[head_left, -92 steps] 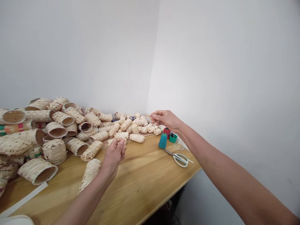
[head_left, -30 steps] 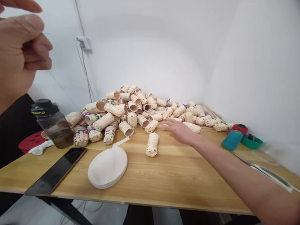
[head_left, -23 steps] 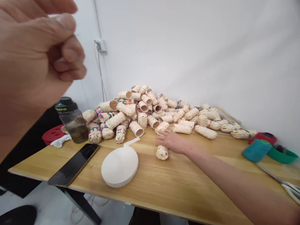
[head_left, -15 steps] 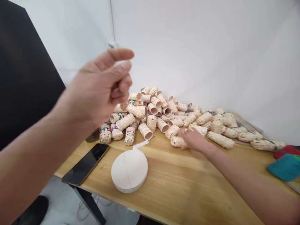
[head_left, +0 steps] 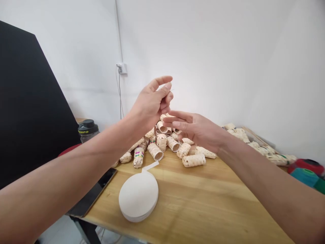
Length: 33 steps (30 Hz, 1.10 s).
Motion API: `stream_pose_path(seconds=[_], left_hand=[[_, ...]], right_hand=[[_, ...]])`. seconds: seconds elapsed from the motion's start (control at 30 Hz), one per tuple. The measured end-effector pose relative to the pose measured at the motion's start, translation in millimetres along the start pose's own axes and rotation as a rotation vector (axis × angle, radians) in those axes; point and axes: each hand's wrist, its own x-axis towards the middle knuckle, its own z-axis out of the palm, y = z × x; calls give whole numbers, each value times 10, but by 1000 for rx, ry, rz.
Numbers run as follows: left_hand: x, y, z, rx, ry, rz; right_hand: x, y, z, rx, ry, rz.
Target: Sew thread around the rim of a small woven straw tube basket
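My left hand (head_left: 158, 96) is raised in front of the wall, thumb and fingers pinched together. A thin, needle-like sliver (head_left: 172, 89) pokes out from the pinch. Just below and to the right, my right hand (head_left: 194, 127) has its fingers stretched out and holds nothing; its fingertips are close to the left hand. Behind and beneath both hands lies a pile of woven tubes (head_left: 161, 141), partly hidden by them. One pale woven tube (head_left: 194, 160) rests on its side at the front of the pile.
On the wooden table (head_left: 193, 200) sits a white roll of tape (head_left: 138, 196) with its end sticking out. A black phone (head_left: 93, 195) lies under my left forearm. A lidded bottle (head_left: 88, 128) stands at left; red and teal spools (head_left: 306, 175) are at right.
My right hand has lifted off the woven tubes and come up and left to my left hand. The left hand has moved right and lower in view. The camera view has tilted up slightly.
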Motion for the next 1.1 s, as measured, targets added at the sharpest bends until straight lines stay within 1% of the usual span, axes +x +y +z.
stream_pose_path(seconds=[0.1, 0.17, 0.2, 0.3, 0.33, 0.4, 0.47, 0.5, 0.53, 0.57, 0.67, 0.77, 0.83, 0.9, 1.1], left_hand=[[35, -20, 128, -44, 3, 18], [46, -27, 210, -61, -10, 30], [50, -28, 248, -65, -22, 34], [61, -28, 340, -80, -54, 54], [61, -37, 362, -88, -59, 57], [45, -92, 391, -109, -68, 48], [-10, -217, 404, -138, -87, -11], [-56, -306, 406, -154, -101, -62], [-114, -409, 405, -162, -105, -139], [-184, -521, 403, -158, -137, -214], [-427, -850, 396, -136, -276, -391], [-645, -1083, 409, -235, -470, -429], [-746, -1173, 436, -317, -563, -445], [-816, -1225, 473, -371, -607, -464], [-916, -1299, 573, -414, -614, -494]], right_hand=[[1, -28, 35, 134, -56, -61], [-19, -54, 42, 152, -70, -57], [-41, -72, 42, 142, -45, -35], [-148, -148, 23, 68, 108, 28], [-193, -178, 8, 43, 149, 29], [-286, -239, -36, 9, 185, -5], [-369, -290, -95, 0, 195, -49], [-405, -310, -128, -2, 203, -61], [-436, -325, -161, -2, 218, -68], [-464, -335, -193, -2, 238, -69], [-543, -346, -278, 6, 299, -71], [-621, -347, -349, 40, 348, -61], [-667, -350, -390, 50, 377, -56], [-704, -353, -429, 49, 398, -59], [-789, -322, -560, 36, 418, -67]])
